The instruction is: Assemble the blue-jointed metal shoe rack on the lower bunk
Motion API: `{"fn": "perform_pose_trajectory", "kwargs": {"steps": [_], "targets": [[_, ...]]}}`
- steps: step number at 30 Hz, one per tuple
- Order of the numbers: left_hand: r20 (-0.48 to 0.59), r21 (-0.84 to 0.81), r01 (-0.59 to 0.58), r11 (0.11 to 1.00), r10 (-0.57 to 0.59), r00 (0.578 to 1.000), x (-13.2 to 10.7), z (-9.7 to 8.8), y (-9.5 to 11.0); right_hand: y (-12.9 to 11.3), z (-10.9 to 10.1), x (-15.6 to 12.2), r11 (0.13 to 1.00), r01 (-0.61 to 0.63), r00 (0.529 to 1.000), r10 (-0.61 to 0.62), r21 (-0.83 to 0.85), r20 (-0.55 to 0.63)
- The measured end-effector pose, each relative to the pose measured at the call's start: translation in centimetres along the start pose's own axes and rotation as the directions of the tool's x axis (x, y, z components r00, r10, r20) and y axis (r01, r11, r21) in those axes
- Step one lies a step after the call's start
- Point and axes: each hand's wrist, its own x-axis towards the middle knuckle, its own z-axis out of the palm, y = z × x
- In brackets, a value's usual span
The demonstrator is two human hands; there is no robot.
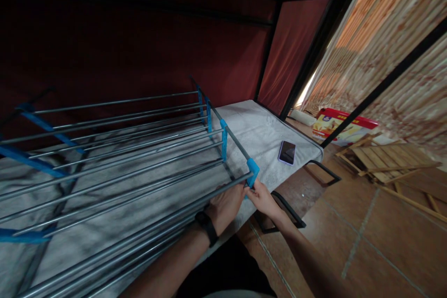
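Note:
A drying rack (150,151) with grey metal rods and blue plastic joints lies across the pale cloth (268,125). Both my hands meet at its near right corner, just below a blue corner joint (253,170). With a black band on its wrist, my left hand (228,202) reaches under the front rod, its fingers closed at the joint and partly hidden. From the other side, my right hand (261,198) pinches the lower part of the same joint. The small part between the fingertips is mostly covered by them.
A phone (287,152) lies on the cloth to the right. Black metal handles (323,172) stick out at the side. On the tiled floor are a red and yellow box (344,125) and folded wooden slats (394,160). A dark frame with red panels (296,46) stands behind.

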Motion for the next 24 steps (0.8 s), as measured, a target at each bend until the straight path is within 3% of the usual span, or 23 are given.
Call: {"fn": "perform_pose_trajectory", "kwargs": {"steps": [15,24], "targets": [[-0.029,-0.150,0.020,0.989,-0.025,0.999,0.1,0.9,-1.0,-0.7,1.5,-0.2,0.995,-0.027,0.991,0.039,0.092,-0.130],[-0.014,-0.188,0.065,0.980,-0.069,0.998,0.3,-0.4,-0.2,-0.5,1.8,-0.1,0.991,-0.046,0.988,0.064,0.128,-0.141]]}}
